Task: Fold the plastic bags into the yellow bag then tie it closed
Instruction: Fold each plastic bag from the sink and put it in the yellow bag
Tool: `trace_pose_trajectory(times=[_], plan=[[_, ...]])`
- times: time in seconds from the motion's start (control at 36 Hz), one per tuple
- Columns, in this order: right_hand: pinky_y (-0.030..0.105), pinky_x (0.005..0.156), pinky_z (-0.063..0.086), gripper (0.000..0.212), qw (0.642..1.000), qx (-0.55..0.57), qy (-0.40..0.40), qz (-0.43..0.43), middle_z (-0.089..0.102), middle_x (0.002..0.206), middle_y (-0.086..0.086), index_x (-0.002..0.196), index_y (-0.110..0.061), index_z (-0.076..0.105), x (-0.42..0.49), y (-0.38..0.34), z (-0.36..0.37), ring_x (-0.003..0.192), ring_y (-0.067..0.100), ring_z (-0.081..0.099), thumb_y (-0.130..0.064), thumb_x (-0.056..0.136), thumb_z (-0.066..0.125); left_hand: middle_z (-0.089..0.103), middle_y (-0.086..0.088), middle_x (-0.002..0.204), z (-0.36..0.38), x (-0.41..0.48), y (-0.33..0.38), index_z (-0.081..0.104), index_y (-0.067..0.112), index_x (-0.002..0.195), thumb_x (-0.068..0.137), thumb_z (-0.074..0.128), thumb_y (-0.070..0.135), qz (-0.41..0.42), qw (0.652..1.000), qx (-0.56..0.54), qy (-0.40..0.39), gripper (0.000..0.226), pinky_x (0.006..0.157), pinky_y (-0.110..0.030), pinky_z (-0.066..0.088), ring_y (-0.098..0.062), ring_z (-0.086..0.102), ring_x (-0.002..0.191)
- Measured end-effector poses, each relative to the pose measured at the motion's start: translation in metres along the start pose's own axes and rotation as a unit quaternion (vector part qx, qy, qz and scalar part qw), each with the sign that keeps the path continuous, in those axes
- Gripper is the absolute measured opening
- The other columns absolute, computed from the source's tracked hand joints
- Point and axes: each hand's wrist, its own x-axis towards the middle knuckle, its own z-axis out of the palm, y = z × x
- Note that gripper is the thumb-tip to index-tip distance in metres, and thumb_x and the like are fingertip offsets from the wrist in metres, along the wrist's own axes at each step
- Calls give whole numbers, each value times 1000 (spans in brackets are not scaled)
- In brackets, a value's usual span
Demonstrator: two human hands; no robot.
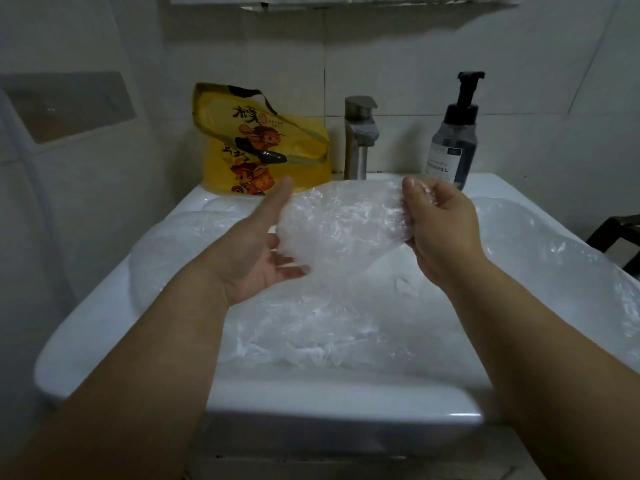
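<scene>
My left hand (263,244) is palm-up with fingers nearly straight under the clear plastic bag (339,223), thumb lifted against its left edge, cradling rather than gripping it. My right hand (440,230) has its fingers curled round the bag's right edge, thumb raised, holding the crumpled film. The 2 hands keep the bag bunched between them, lifted above the basin.

Below, at 6 o'clock from my hands, the loose plastic bags (329,323) lie heaped in the white sink (104,323), spilling over its rim toward 3 o'clock. At 11 o'clock the yellow bag (256,147) stands on the sink's back ledge against the tiled wall, printed with cartoon figures, its mouth slumped open. The steel faucet (360,136) is at 12 o'clock, just right of the yellow bag. A black-topped pump bottle (453,133) stands at 1 o'clock.
</scene>
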Motion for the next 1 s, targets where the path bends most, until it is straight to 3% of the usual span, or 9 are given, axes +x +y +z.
trace_pose_trajectory(times=[0.11,0.19,0.44,0.58,0.69,0.75,0.86,0.94,1.0], plan=[[39,81,58,11,1000,10,-4,4,63,84,0,87,-19,60,1,-1,-1,90,25,67,-25,95,56,69,-3,78,4,0,-2,62,10,92,65,73,17,33,999,18,34,29,54,-18,54,-9,64,63],[32,72,59,10,999,23,-11,22,64,87,2,95,-13,62,1,0,-2,85,21,66,-22,94,58,71,-6,86,-1,3,2,63,7,96,83,61,-3,69,994,-66,56,16,55,-17,53,-10,70,69],[21,61,55,26,965,60,-213,138,60,89,10,105,-9,59,-3,-9,-11,65,13,61,-14,81,68,68,-12,109,-11,10,5,55,2,125,85,44,-16,124,976,-173,47,45,80,-27,58,-19,70,93],[17,51,52,9,952,66,-233,186,59,76,8,93,-1,60,-6,-11,-7,52,8,57,3,85,62,67,-12,109,-16,9,11,63,7,96,79,60,-5,135,941,-304,60,22,68,-23,57,-19,71,84],[18,54,55,9,939,187,-212,196,61,67,5,84,-4,59,-9,-10,3,55,9,60,4,87,58,44,-27,140,-6,5,2,34,7,147,12,94,50,2,980,-199,0,154,98,-52,43,-42,46,128],[18,56,56,8,929,213,-225,201,61,68,6,85,-4,58,-12,-8,7,57,11,61,3,88,56,43,-30,138,6,4,-6,9,0,152,11,91,58,-71,986,-136,-69,172,100,-51,42,-43,47,127],[19,60,57,13,916,201,-272,214,66,83,14,101,1,59,-18,-4,14,66,16,66,3,89,55,70,-11,101,23,7,-14,61,7,123,57,83,49,-63,989,-78,-107,81,91,-34,53,-20,67,96],[24,63,59,10,931,137,-270,204,67,82,12,97,0,61,-19,-1,16,65,15,66,3,88,58,69,-6,86,21,17,-13,65,7,96,83,67,17,11,985,-171,-2,16,71,-20,55,-11,67,72],[26,62,59,8,940,78,-265,201,64,82,11,94,-1,62,-18,0,15,65,15,62,1,87,61,67,-2,74,16,21,-11,63,9,90,87,62,2,55,975,-207,52,8,62,-14,52,-6,64,63]])
